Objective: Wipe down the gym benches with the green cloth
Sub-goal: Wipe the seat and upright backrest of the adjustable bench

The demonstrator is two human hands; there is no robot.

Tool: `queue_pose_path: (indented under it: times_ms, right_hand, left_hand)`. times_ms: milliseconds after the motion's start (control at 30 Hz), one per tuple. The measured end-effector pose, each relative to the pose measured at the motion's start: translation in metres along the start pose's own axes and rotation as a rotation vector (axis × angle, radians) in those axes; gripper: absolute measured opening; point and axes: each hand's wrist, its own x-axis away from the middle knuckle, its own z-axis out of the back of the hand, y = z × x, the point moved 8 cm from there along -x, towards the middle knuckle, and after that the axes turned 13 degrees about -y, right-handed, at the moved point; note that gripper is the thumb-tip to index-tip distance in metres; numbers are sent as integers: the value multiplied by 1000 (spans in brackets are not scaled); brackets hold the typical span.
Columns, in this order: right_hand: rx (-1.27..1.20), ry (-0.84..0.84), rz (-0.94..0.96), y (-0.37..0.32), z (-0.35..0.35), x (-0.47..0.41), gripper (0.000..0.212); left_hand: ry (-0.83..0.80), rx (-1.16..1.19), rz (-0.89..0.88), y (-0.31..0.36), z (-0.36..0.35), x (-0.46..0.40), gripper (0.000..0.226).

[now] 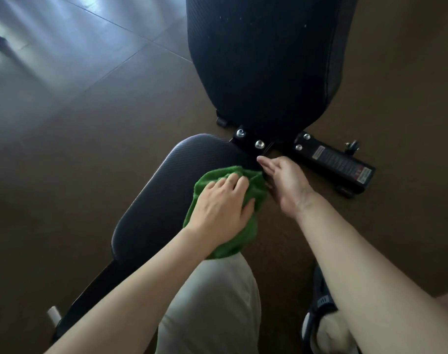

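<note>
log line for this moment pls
left hand presses green cloth on seat pad | right hand open beside cloth | back pad untouched

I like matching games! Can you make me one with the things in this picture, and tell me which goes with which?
Things:
1. green cloth
2. left hand
3. right hand
4. back pad

Places or states:
A. speckled with small white dots
B. presses down on the cloth
C. bunched on the seat pad's right edge
D. fingers straight, beside the cloth

Pairs: 1-C, 2-B, 3-D, 4-A
</note>
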Motion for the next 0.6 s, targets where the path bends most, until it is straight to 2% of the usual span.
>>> queue_pose_path:
  times_ms: [67,167,233,300,367,500,533,600]
  right_hand:
    - [-77,-61,-46,9,-6,-2,48]
    - [-46,-33,-11,9,1,2,49]
    - [-12,92,14,1,12,7,43]
    - [-110,310,96,-17,29,18,33]
    - [-218,424,237,-52,40,28,31]
    - [-212,231,479,-125,20,46,28]
    - [-166,192,486,-133,11,48,31]
    - [-88,177,447,-135,2,46,50]
  left_hand:
    - [17,49,49,-1,4,-44,31]
    - [10,47,147,-7,11,-96,36]
    - [-1,42,161,-6,13,-103,35]
    - [32,69,141,-7,14,-79,34]
    - [74,74,101,-10,12,-34,32]
    - [72,50,16,-11,2,28,30]
    - [77,53,5,-12,1,24,29]
    - [106,67,16,-13,4,1,27]
